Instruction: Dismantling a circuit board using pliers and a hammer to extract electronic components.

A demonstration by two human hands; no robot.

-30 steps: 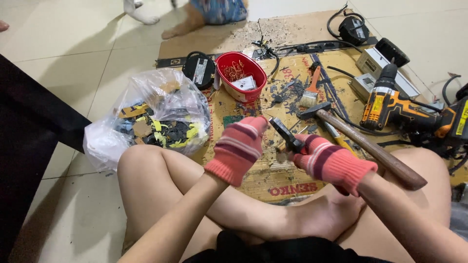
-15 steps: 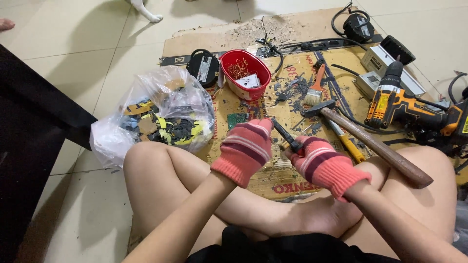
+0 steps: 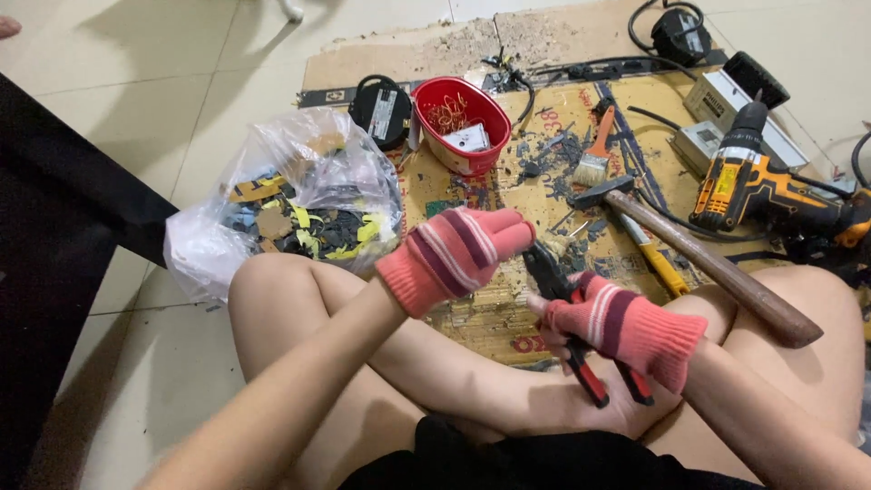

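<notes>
My right hand (image 3: 626, 327), in a pink striped knit glove, is closed around the red-and-black handles of a pair of pliers (image 3: 567, 313), whose dark nose points up toward my left hand (image 3: 458, 254). The left hand is curled shut in a matching glove just beside the plier tip; it seems to pinch something small there, but I cannot tell what.

Judging by what lies around, a good deal of stripping looks done: the clear plastic bag (image 3: 299, 204) by my left knee bulges with dark and yellow scraps, and the red plastic bowl (image 3: 460, 122) holds coppery wire bits. Dark crumbs litter the worn cardboard sheet (image 3: 544, 195), so some loose material remains.

Further out lie a wooden-handled hammer (image 3: 699, 259), a small bristle brush (image 3: 597, 159) and an orange-and-black cordless drill (image 3: 762, 195), all on the tiled floor (image 3: 136, 82).
</notes>
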